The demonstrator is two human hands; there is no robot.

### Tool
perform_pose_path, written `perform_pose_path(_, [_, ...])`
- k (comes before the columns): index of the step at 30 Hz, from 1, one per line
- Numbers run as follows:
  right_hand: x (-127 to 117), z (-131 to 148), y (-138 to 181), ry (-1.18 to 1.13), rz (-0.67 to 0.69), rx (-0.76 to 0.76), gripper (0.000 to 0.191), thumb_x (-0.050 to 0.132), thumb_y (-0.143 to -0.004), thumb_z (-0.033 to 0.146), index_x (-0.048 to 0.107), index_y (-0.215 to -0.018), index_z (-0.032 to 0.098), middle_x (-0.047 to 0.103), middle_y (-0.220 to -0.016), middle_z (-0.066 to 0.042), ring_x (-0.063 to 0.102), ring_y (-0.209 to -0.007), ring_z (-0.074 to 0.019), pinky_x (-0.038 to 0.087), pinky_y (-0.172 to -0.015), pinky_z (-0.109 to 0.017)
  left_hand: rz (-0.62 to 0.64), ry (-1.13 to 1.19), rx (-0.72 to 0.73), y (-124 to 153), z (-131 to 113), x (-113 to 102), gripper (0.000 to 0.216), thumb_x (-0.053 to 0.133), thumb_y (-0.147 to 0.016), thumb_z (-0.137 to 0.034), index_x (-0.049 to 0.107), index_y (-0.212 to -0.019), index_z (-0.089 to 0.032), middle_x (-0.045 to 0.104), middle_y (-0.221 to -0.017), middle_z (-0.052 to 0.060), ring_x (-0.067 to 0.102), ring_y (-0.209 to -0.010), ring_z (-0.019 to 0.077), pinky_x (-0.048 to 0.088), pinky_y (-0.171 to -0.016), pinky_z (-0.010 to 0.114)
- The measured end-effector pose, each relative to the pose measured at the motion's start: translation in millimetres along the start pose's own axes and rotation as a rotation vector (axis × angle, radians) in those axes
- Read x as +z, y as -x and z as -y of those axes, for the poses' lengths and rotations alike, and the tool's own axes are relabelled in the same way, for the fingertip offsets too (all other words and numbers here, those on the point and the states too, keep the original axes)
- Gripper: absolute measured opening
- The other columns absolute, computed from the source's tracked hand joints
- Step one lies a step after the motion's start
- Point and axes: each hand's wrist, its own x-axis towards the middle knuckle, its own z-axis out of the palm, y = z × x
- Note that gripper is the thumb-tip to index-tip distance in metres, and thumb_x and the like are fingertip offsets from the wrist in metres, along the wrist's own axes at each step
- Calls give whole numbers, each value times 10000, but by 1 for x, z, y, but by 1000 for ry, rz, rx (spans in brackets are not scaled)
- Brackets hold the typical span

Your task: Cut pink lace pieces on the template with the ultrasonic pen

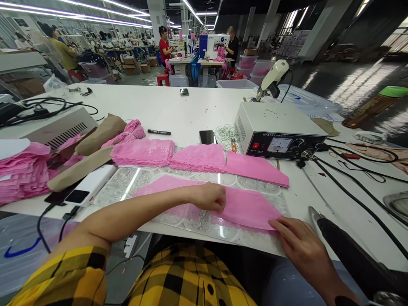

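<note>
A pink fabric piece (248, 206) lies lengthwise on a clear patterned mat (121, 187) at the table's near edge. My left hand (208, 196) reaches across and is closed on the middle of the fabric, its fingertips partly hidden. At the right end, my right hand (299, 238) pinches the fabric's corner between thumb and fingers. Just behind the mat stand a lacy pink stack (143, 153), a second lacy stack (198, 158) and a smooth pink stack (256, 168). To the right of my right hand lies a black handheld tool (347, 246) with a metal tip.
A control box (283, 129) with a dial stands back right, a cream handheld device (274, 78) behind it. Black cables (357, 204) cross the right side. Pink bundles (22, 174) and a white power bank (91, 185) lie left. Marker (159, 132) and phone (207, 137) lie behind the stacks.
</note>
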Motion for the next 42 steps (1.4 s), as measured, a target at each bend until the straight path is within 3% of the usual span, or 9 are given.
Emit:
perform_pose_path(9, [9, -11, 19, -62, -15, 160, 287, 519, -883, 138, 703, -1081, 232, 703, -959, -63, 681, -875, -192, 586, -763, -353, -96, -131, 22, -1, -19, 7, 73, 683, -866, -165, 701, -796, -159, 656, -865, 31, 624, -905, 199, 413, -902, 337])
perform_pose_path(18, [6, 3, 16, -59, -78, 279, 309, 552, -870, 135, 647, -1147, 233, 679, -1008, -67, 664, -922, -193, 588, -799, -342, -153, -152, 125, -67, -69, 43, 358, 753, -831, -422, 686, -1047, -144, 681, -998, 107, 653, -970, 271, 488, -857, 361])
perform_pose_path(23, [4, 7, 12, -26, -93, 286, 302, 543, -884, 134, 617, -1162, 226, 670, -1014, -64, 656, -941, -186, 580, -818, -332, -180, -112, 102, -91, -73, 52, 132, 630, -901, -261, 699, -896, -148, 699, -897, 77, 668, -883, 230, 489, -772, 302])
perform_pose_path(26, [4, 7, 13, -4, -97, 294, 299, 543, -881, 131, 615, -1158, 218, 668, -1016, -65, 656, -946, -187, 577, -829, -332, -182, -82, 83, -95, -70, 54, 128, 583, -887, -174, 704, -846, -162, 722, -888, 52, 671, -858, 204, 476, -721, 267])
perform_pose_path(30, [5, 8, 16, 19, -116, 321, 293, 538, -880, 122, 613, -1149, 210, 666, -1025, -68, 657, -954, -184, 575, -846, -329, -184, -61, 53, -96, -71, 52, 120, 607, -882, -221, 708, -894, -157, 729, -903, 53, 675, -845, 212, 473, -683, 268])
perform_pose_path(34, [7, 8, 18, 3, -124, 341, 290, 532, -881, 120, 609, -1147, 207, 666, -1030, -71, 657, -954, -183, 578, -843, -328, -185, -63, 70, -96, -77, 51, 230, 706, -836, -345, 695, -948, -145, 709, -928, 76, 672, -876, 246, 490, -745, 306])
perform_pose_path(42, [9, 7, 16, -15, -161, 335, 255, 538, -875, 125, 627, -1097, 213, 668, -987, -68, 672, -900, -177, 593, -792, -314, -173, -21, 62, -102, -76, 56, 125, 585, -870, -180, 698, -823, -155, 707, -890, 74, 667, -852, 224, 488, -732, 285])
